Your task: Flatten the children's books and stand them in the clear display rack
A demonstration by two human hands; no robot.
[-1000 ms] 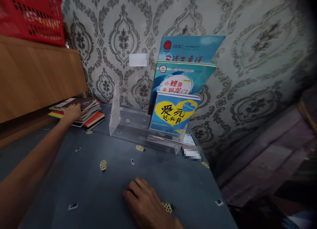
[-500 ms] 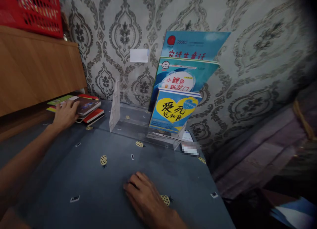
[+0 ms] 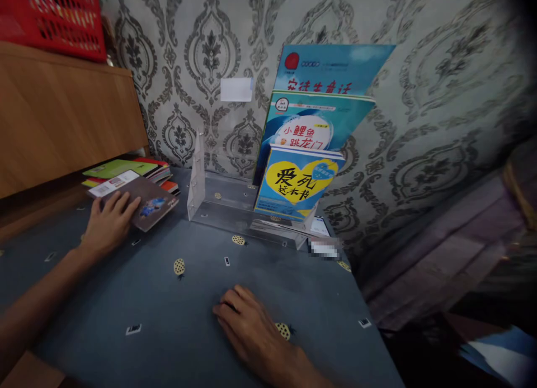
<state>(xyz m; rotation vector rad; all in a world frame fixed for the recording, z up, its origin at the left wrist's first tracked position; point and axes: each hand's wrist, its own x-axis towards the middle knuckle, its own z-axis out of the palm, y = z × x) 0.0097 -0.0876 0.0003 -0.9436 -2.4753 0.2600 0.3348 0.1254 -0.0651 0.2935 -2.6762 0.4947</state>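
Observation:
My left hand (image 3: pixel 109 223) lies with fingers spread on top of a dark grey-brown book (image 3: pixel 153 204), which overhangs the near side of a book stack (image 3: pixel 126 168). My right hand (image 3: pixel 247 321) rests on the blue patterned tablecloth (image 3: pixel 188 310) near the front, its fingers curled together with nothing seen in them. A clear acrylic stand (image 3: pixel 226 214) is behind the hands. At its right end, several blue books stand upright, with a yellow-heart book (image 3: pixel 297 184) in front, a teal book (image 3: pixel 344 117) behind it and a taller blue one (image 3: pixel 356 66) rearmost.
On the left, a wooden cabinet (image 3: pixel 67 108) carries a red basket (image 3: pixel 62 24). A patterned wall (image 3: pixel 168 52) rises behind the table. Papers (image 3: pixel 321 226) lie by the stand's right end, and purplish fabric (image 3: pixel 436 254) hangs past the table's right edge.
The dark book has slid toward me off the stack under my left hand, uncovering the green book beneath. My right hand has stayed nearly in place.

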